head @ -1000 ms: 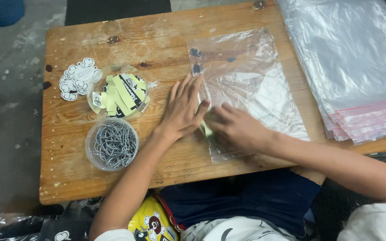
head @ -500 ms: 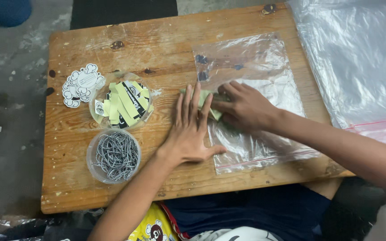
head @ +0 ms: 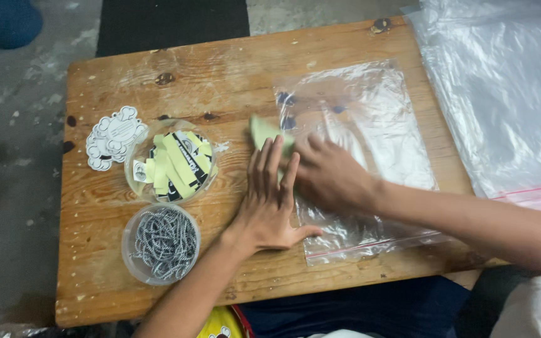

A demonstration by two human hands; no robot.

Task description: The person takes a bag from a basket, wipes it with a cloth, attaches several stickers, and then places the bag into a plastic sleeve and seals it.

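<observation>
The left hand (head: 270,203) lies flat on the table (head: 233,69), fingers spread and straight, gripping nothing; its fingertips press the near edge of a clear plastic bag (head: 358,156) and touch a small pale green card (head: 267,133) at the bag's left side. The right hand (head: 330,178) rests on top of the bag, fingers curled loosely toward the same card; it is blurred, so whether it pinches the card or only pushes it cannot be told. The card sits at the bag's left edge, partly under the fingers.

To handle this well, it seems best to keep the left palm pinning the thin film flat so it does not bunch, and to move the card with light fingertip pressure, since the plastic slides easily on wood.

Left of the hands stand a clear bowl of green and black cards (head: 173,164), a bowl of metal chain (head: 163,243) and a white sticker stack (head: 115,138). A pile of bags (head: 502,94) lies to the right.
</observation>
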